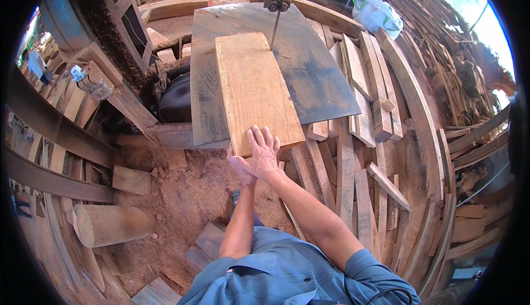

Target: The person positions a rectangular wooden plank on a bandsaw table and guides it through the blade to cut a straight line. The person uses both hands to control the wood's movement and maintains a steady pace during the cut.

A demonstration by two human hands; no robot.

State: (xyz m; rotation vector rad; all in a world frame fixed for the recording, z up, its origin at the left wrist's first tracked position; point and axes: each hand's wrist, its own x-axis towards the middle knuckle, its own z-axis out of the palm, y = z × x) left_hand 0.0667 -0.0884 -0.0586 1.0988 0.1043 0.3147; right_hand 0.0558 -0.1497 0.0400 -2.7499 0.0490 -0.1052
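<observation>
A thick, light-brown wooden board [254,84] lies lengthwise on the dark metal table [323,78] of a band saw. The thin upright saw blade [279,20] meets the board near its far right corner; I cannot tell how deep any cut goes. My right hand [264,153] rests on the near end of the board, fingers stretched flat on its top face. Just left of it and partly covered by it, my left hand [241,167] grips the near left corner at the end face. Most of its fingers are hidden.
Above the table hangs the blade guide [274,0]. The rusty saw frame [124,23] rises at the left. Long planks [364,84] lie along the right, with a white sack [376,13] behind them. A short log [113,225] lies on the sawdust-covered floor [182,194] at lower left.
</observation>
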